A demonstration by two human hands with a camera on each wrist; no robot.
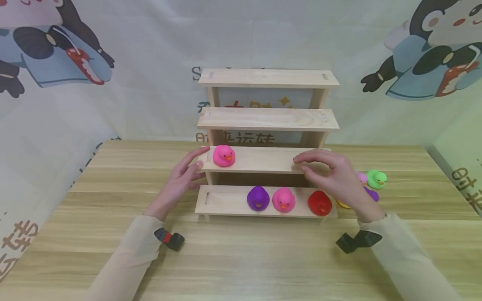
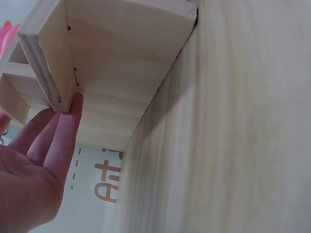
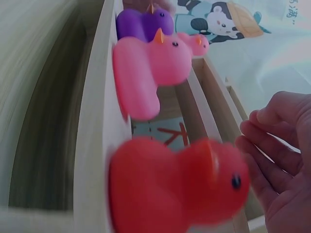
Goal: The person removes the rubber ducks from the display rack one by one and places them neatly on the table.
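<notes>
My left hand grips the left end of the second board of a wooden tiered shelf, some fingers under the board and others on its upper side. A pink duck sits on that board beside my fingertips. Over the board's right end hovers my right hand, thumb and index apart with nothing between them. On the lowest board, a purple duck, another pink duck and a red duck stand in a row. The red duck is closest to my right hand in the right wrist view.
To the right of the shelf, partly behind my right forearm, lies a group of ducks including a green duck and a purple one. The two upper boards rise behind. A printed cloth hangs behind the table.
</notes>
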